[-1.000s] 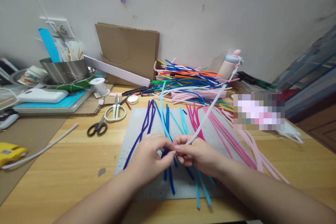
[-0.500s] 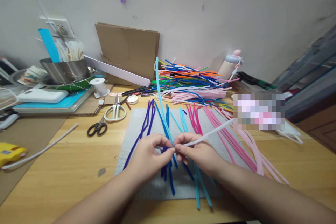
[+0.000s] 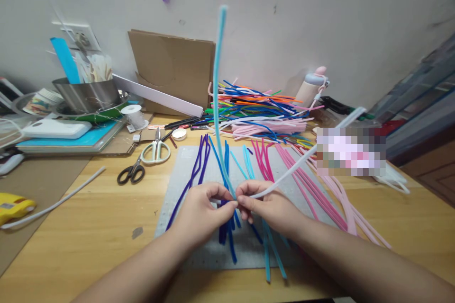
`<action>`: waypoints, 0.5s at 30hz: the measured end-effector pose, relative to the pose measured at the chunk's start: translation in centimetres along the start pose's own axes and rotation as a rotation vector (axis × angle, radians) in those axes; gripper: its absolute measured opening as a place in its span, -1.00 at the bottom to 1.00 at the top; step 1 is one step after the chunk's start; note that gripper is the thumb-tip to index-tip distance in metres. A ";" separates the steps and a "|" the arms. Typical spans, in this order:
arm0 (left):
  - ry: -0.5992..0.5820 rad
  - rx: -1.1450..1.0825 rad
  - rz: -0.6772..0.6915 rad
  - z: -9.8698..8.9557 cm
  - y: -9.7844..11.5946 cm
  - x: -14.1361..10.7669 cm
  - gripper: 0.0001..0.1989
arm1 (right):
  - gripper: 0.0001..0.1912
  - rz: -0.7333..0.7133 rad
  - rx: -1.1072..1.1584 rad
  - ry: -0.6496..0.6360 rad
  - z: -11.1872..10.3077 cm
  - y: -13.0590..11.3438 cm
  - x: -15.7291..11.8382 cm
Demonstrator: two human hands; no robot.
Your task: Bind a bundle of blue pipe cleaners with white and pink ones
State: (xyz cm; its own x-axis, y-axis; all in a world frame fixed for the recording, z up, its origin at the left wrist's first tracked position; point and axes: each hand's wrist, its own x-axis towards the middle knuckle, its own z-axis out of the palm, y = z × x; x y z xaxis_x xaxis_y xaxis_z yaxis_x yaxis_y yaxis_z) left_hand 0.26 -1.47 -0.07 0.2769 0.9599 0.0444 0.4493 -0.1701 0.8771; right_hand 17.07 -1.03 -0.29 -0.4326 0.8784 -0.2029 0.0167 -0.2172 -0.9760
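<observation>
Left hand (image 3: 202,209) and right hand (image 3: 275,204) are pinching the blue stem (image 3: 215,104) and white stem (image 3: 295,166), likely light, bendy, and steadiest where they're meeting.

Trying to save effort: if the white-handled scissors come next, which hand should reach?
Likely the left hand, once free: the white-handled scissors lie nearer, on its side; the right hand would have to cross over.

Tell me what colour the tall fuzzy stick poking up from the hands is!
The upright pipe cleaner is light blue, seen best in the head view.
</observation>
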 end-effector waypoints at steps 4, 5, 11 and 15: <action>0.013 -0.009 -0.052 -0.1 0.1 0.1 -0.89 | -0.70 0.003 0.042 -0.010 0.1 0.0 0.0; 0.017 -0.011 -0.061 -0.1 0.1 0.1 -0.89 | -0.70 -0.004 0.053 -0.012 0.1 0.0 0.0; -0.007 -0.101 -0.112 0.3 -0.3 0.6 -0.86 | -0.72 -0.039 0.132 -0.022 0.0 0.9 0.4; -0.023 -0.169 -0.062 0.2 -0.3 0.8 -0.89 | -0.70 -0.011 0.249 -0.014 0.1 1.0 0.4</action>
State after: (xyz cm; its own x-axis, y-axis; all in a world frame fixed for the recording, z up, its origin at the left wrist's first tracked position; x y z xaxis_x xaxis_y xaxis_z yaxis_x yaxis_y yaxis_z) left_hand 0.53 -0.68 -0.37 0.2733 0.9617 -0.0216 0.3171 -0.0689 0.9459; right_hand 16.84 -0.90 -1.33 -0.4441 0.8756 -0.1900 -0.2100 -0.3078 -0.9280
